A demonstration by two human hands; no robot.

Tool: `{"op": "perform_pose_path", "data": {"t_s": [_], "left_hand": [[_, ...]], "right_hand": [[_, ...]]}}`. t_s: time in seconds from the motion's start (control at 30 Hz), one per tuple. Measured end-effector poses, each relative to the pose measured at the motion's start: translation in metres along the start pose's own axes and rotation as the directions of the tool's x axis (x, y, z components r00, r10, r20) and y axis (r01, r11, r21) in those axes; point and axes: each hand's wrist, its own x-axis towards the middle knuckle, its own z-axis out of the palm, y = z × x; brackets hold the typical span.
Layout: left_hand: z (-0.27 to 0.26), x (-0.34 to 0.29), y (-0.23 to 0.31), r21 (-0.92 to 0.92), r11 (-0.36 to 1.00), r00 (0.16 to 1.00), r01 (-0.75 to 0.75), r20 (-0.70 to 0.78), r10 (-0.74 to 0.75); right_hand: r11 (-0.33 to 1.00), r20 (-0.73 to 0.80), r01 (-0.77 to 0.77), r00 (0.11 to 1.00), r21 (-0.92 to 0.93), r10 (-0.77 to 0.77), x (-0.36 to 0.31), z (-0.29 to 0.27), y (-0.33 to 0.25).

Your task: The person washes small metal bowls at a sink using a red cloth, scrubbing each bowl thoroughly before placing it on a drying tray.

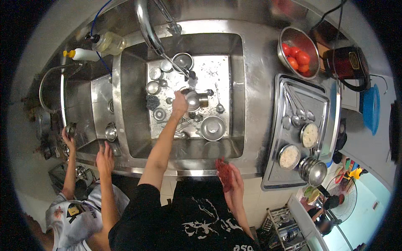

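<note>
Inside the large sink, my left hand grips the edge of a shiny steel bowl. A small steel cup lies right beside that bowl. At the sink's front rim, my right hand is closed round a red mesh scrubber. Around my left hand are a grey scouring pad, a round steel bowl, a larger bowl under the faucet, a spoon and several small steel cups.
On the right, a metal tray bears spoons, two bowls of white food and stacked bowls. Tomatoes fill a steel bowl behind it. At left, a co-worker's hand holds a small bowl. Bottles stand back left.
</note>
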Motion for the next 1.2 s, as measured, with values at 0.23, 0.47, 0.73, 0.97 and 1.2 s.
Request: {"op": "perform_pose_path", "data": {"t_s": [0.23, 0.47, 0.73, 0.97, 1.2], "left_hand": [[-0.035, -0.039, 0.009, 0.763, 0.563, 0.833, -0.317, -0.059, 0.549], [-0.067, -0.086, -0.023, 0.122, 0.954, 0.893, -0.275, -0.334, 0.301], [-0.103, -0.209, 0.0, -0.858, 0.478, 0.974, 0.186, 0.097, -0.205], [-0.131, -0.278, 0.019, -0.947, 0.228, 0.954, 0.226, 0.169, -0.246], [-0.156, -0.302, 0.018, -0.969, 0.111, 0.926, 0.219, 0.171, -0.337]], "right_hand": [[1.0, 0.122, -0.017, 0.992, -0.027, 0.02, -0.01, 0.004, -0.012], [0.993, 0.2, -0.035, 0.978, -0.112, 0.057, -0.009, -0.005, -0.015], [0.992, 0.196, 0.012, 0.981, -0.122, 0.013, 0.067, 0.061, -0.05], [0.73, 0.539, 0.431, 0.836, -0.53, -0.101, 0.28, 0.227, -0.103], [0.951, 0.672, -0.286, 0.681, -0.12, 0.29, 0.332, 0.345, -0.093]]}}
